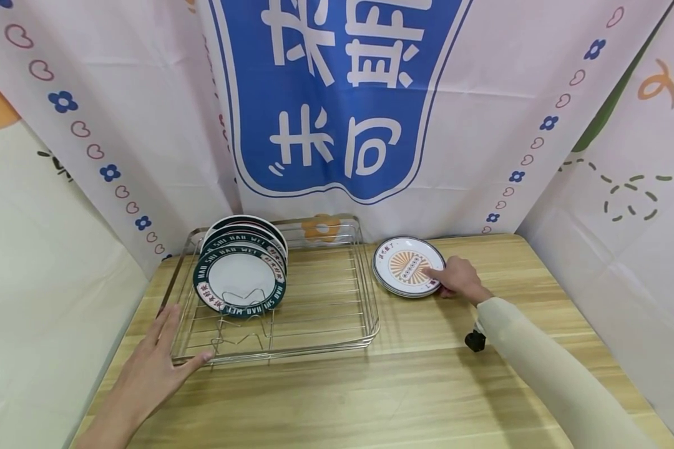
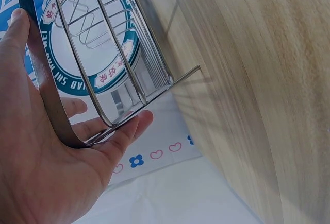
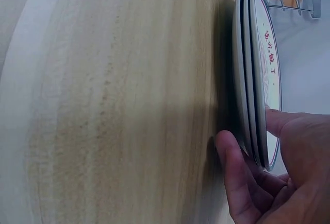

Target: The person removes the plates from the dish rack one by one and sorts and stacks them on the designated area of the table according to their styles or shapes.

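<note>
White plates [image 1: 401, 265]: stacked, centre right of frame, just right of the wire rack [image 1: 297, 352]; three rims visible in right wrist view. Can't tell if stack sits flat or is slightly raised.
Right hand [image 1: 459, 279]: pinching stack at its right edge, thumb on top face, fingers curled in below.
Left hand [image 1: 148, 371]: spread wide round rack's lower left corner, thumb along front, fingers up left side, touching the metal.
Green-rimmed plates [image 1: 238, 277]: leaning in a row, left half of rack; full count hidden.
Plate grip: looks workable but one-sided; far rim could droop, so thumb should go well in and fingers deep underneath. Best to take all three rims together, else lower ones may slip. Level carry advised.
Rack steadying: light touch at corner seems enough; a hard push could skid it.
Rack's right end: wire rim close beside white plates; straight leftward slide would likely knock it, so up before across.
Rack's right half: wire floor showing, room beside green-rimmed plates.
Surface [image 1: 337, 399] edges: rear edge meets hanging cloth [image 1: 483, 125], tight behind white plates; right edge slants toward lower right, well apart from stack.
Moving room: most at lower middle, broad stretch of wood in front of rack.
</note>
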### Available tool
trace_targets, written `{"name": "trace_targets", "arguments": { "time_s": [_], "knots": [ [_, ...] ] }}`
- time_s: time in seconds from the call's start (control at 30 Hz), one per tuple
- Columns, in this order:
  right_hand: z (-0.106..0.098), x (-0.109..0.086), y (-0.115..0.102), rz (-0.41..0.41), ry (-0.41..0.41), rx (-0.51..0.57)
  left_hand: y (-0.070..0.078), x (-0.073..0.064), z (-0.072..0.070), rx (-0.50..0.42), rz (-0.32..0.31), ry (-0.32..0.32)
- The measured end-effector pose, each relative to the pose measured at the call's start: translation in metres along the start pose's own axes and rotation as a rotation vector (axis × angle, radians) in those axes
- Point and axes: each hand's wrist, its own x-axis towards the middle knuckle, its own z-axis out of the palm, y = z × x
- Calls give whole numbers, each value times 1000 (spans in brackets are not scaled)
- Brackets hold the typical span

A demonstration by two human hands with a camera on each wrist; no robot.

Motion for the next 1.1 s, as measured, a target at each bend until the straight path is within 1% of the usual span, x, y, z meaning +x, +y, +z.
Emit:
{"name": "trace_targets", "arguments": {
  "time_s": [0.33, 0.6, 0.67, 0.83, 0.97, 1.1],
  "knots": [
    [1, -1, 0, 20, -28, 4, 0, -1, 1, -6, 2, 5],
    [-1, -6, 1, 0, -28, 23, 1, -1, 2, -1, 20, 43],
    [-2, -6, 0, -1, -30, 18, 1, -1, 2, -2, 22, 45],
    [-5, -7, -2, 10, -34, -34, 2, -1, 0, 2, 6, 17],
    [-8, -7, -5, 28, -49, -105, 2, -1, -1, 9, -9, -1],
    [-13, -8, -9, 29, -42, -174, 2, 0, -2, 17, -20, -15]
  ]
}}
